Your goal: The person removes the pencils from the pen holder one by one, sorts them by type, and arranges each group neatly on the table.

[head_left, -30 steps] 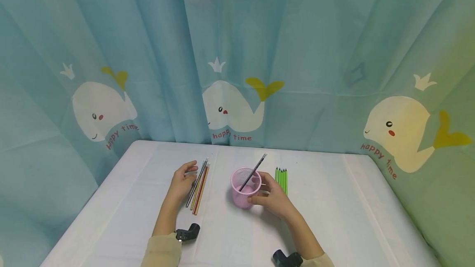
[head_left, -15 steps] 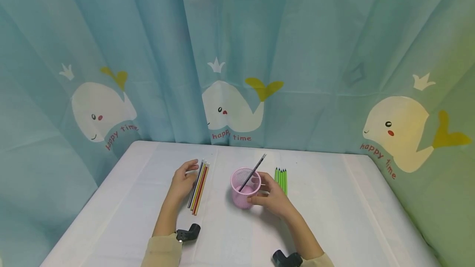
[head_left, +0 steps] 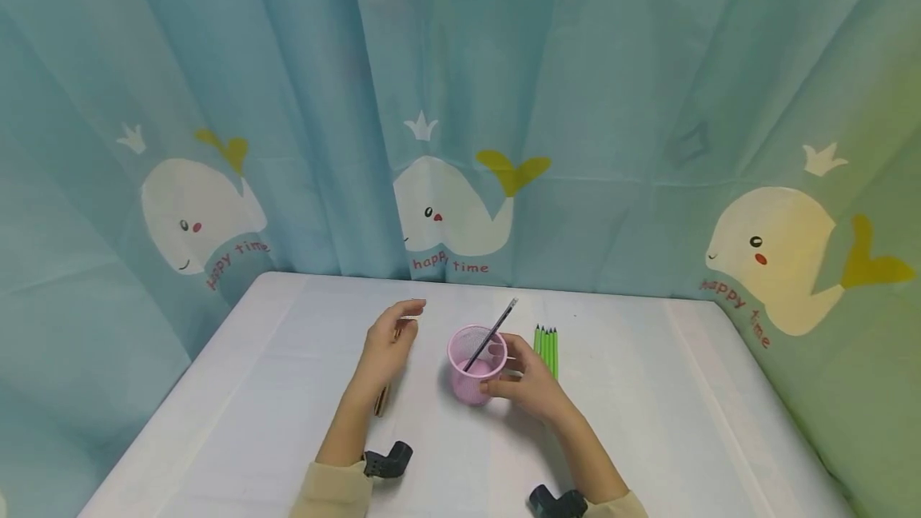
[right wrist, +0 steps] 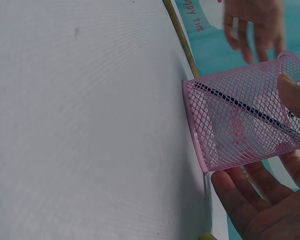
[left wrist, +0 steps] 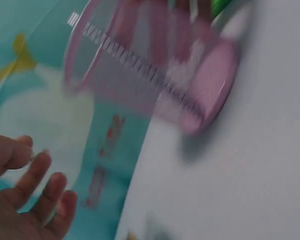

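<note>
A pink mesh pencil cup (head_left: 471,390) stands upright in mid-table. One dark patterned pencil (head_left: 496,326) leans inside it. My right hand (head_left: 531,380) holds the cup from its right side, thumb near the rim in the right wrist view. To the left of the cup, my left hand (head_left: 388,346) is above a bundle of pencils (head_left: 381,402), hiding most of them. Its fingers (left wrist: 47,192) are loosely bent in the left wrist view, and nothing shows between them.
Several green pencils (head_left: 550,350) lie side by side behind my right hand. White cloth covers the table (head_left: 669,414). A blue curtain (head_left: 612,102) with whale prints hangs along the far edge.
The dark pencils on the left shifted into line with the others. Since then my left hand has moved right, over the bundle. My right hand and the cup have stayed put.
</note>
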`<state>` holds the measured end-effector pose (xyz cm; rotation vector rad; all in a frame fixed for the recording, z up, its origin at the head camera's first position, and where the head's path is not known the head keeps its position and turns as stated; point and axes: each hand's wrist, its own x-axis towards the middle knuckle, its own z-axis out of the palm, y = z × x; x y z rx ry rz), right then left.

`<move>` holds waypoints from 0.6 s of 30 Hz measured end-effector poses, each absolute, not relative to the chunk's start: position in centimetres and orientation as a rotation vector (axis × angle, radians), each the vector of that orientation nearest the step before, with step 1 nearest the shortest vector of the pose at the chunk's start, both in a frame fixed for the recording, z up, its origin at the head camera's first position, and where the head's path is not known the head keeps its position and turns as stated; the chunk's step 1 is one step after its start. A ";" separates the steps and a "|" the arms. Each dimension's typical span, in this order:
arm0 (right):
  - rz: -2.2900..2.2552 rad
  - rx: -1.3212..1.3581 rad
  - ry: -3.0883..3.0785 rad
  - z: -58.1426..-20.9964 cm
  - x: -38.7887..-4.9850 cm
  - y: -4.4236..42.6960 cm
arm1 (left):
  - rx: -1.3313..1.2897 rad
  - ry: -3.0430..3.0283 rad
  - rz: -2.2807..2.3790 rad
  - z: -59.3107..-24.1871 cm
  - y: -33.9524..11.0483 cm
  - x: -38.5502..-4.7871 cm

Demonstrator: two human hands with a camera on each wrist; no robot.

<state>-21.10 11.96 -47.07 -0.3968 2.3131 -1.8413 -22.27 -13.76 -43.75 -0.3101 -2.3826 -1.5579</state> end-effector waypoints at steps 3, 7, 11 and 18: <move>-1.843 -0.407 2.317 -47.2 -21.1 11.9 | -0.451 -2.380 -1.433 -43.5 -11.6 -21.6; -1.841 -0.459 2.320 -47.2 -21.1 12.0 | -0.643 -2.403 -1.283 -43.2 -9.1 -20.7; -1.834 -0.502 2.319 -47.3 -21.1 12.0 | -0.707 -2.500 -1.082 -43.4 -7.7 -20.0; -1.798 -0.500 2.352 -47.3 -21.2 12.1 | -0.749 -2.679 -0.827 -44.3 -6.9 -19.8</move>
